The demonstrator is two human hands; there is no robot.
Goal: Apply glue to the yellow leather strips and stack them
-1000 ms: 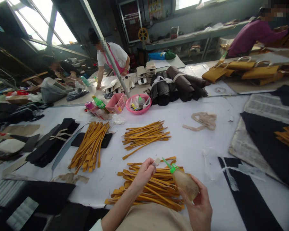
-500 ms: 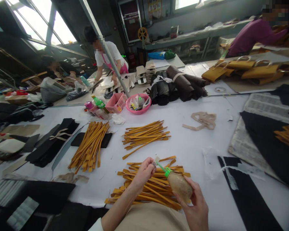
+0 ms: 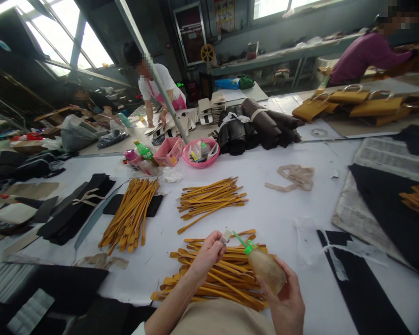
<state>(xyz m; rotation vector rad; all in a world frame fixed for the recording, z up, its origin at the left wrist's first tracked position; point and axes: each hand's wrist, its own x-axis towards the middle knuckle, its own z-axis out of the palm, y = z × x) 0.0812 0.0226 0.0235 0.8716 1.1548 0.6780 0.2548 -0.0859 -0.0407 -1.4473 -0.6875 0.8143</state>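
A squeeze bottle (image 3: 267, 271) with a green nozzle (image 3: 242, 241) is gripped in the right hand (image 3: 287, 303), whose fingers are wrapped closed around its amber body. The bottle is held tilted above the near edge of the tabletop (image 3: 279, 209), with the nozzle aimed up and to the left. A small pale piece (image 3: 226, 236) is pinched between the thumb and fingertips of the left hand (image 3: 206, 255). It is held just beside the nozzle tip, and whether the 2 touch cannot be told. No bead or smear can be made out on the piece, so it cannot be judged whether anything has been squeezed onto it yet. Directly below both hands lies a loose heap of tan strips (image 3: 219, 277), crossed over one another. A second heap (image 3: 209, 197) lies farther out on the tabletop, and a third heap (image 3: 131, 211) rests to the left, partly on a black panel (image 3: 153, 204). The 3 heaps look alike, and nothing is seen fixed to any strip. No finished pile can therefore be told from an unfinished one, and the work is judged to be at a dabbing step with most strips unmarked. A pink bowl (image 3: 200, 157) and a pink box (image 3: 167, 150) stand well apart at the far side.
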